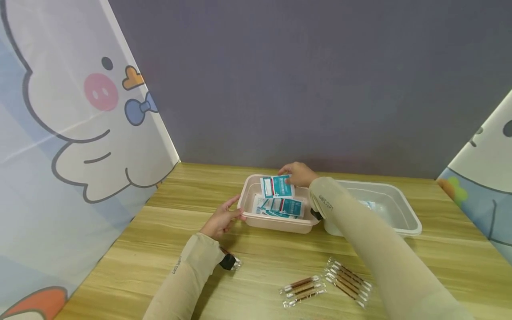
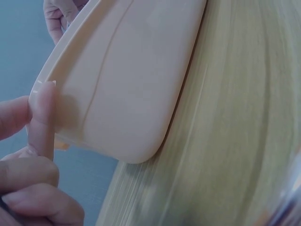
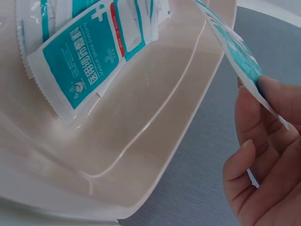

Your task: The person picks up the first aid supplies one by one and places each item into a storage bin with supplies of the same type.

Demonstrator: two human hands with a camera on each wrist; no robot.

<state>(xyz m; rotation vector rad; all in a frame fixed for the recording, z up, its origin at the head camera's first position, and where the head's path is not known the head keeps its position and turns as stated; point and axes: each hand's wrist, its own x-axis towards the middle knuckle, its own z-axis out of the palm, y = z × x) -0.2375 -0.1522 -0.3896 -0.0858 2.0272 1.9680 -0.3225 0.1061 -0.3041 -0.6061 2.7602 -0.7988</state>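
Fingers (image 3: 248, 113) pinch a packet (image 1: 278, 186), long axis sideways.

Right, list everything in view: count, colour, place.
Table: one, yellowish, foreground
Pink tub: one, pink, centre
White tub: one, white, right
Packaging: count unclear, bluish, in white tub
Held packet: one, teal and white, over pink tub
Other packets: several, teal, in pink tub
Swabs: several, brown and white, at front
Wall: one, grey, behind
Cartoon sheets: two, multicoloured, sides
Left hand: one, on pink tub's rim
Right hand: one, holding packet
Sleeves: two, beige, arms
Wrist cameras: two, black, wrists
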